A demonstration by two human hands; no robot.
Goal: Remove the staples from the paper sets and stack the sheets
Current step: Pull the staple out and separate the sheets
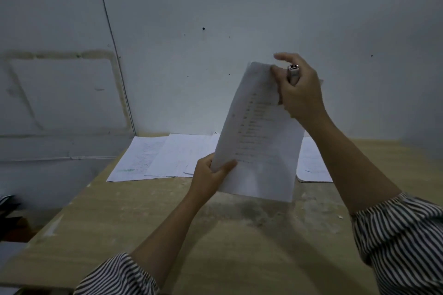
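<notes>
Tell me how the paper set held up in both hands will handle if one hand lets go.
The paper set is probably floppy: thin sheets, already bowing between the left hand and right hand. It looks light, pinched only at two edges. It would likely droop or swing, as it is clear of the table.

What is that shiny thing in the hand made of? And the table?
The shiny tool in the right hand looks like metal: silvery and glinting, though it is small and partly hidden. The table looks like light wood or wood-look board, matte, with faint grain and scuffed, dusty patches.
</notes>
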